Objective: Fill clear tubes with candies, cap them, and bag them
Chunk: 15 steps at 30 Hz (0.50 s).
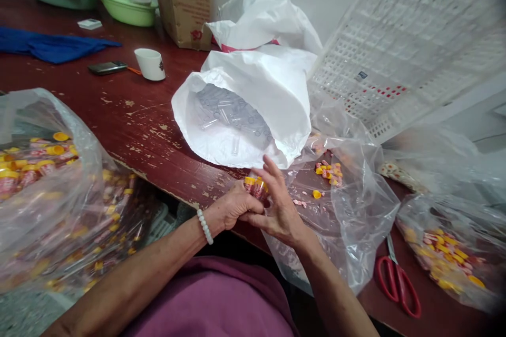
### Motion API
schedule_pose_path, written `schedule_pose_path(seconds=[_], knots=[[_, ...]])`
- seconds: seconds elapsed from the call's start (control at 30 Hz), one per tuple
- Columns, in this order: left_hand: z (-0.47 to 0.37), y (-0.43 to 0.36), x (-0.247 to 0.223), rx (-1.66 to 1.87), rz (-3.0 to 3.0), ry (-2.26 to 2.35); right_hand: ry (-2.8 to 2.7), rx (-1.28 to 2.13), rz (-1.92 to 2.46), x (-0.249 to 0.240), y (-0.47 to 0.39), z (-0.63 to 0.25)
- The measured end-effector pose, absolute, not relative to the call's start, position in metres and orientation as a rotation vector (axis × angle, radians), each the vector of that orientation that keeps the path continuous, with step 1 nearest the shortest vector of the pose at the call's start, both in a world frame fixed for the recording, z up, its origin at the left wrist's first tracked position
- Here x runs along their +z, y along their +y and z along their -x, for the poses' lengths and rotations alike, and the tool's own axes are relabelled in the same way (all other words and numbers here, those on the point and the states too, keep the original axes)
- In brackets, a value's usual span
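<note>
My left hand (236,204), with a beaded bracelet (205,227) at the wrist, is closed around several small clear tubes (256,188) with yellow caps and pinkish contents. Against them rests my right hand (279,202), its fingers spread and partly stretched upward. Just beyond both hands, a white sack (253,79) lies with its mouth towards me, showing many clear empty tubes (233,113) inside. To the right, yellow caps (330,172) and pink bits lie on a clear plastic sheet or bag (356,210).
A large clear bag (59,195) of filled, capped tubes hangs at the left table edge. Red-handled scissors (396,281) and another bag (450,253) of yellow caps lie right. A white crate (411,47) leans behind. Farther back are a cup (150,65), phone (107,67), carton (184,2) and green basin (126,8).
</note>
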<state>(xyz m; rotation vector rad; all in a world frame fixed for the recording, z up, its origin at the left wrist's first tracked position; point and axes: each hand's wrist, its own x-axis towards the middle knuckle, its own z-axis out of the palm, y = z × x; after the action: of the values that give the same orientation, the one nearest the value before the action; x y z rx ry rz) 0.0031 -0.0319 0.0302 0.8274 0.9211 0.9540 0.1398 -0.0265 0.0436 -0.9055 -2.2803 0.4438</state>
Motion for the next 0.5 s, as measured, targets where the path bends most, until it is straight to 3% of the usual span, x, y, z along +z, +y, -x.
schedule_pose_path(seconds=[0.5], knots=[[0.018, -0.04, 0.034, 1.041, -0.658, 0.928, -2.211, 0.572, 0.958, 0.032, -0.021, -0.11]])
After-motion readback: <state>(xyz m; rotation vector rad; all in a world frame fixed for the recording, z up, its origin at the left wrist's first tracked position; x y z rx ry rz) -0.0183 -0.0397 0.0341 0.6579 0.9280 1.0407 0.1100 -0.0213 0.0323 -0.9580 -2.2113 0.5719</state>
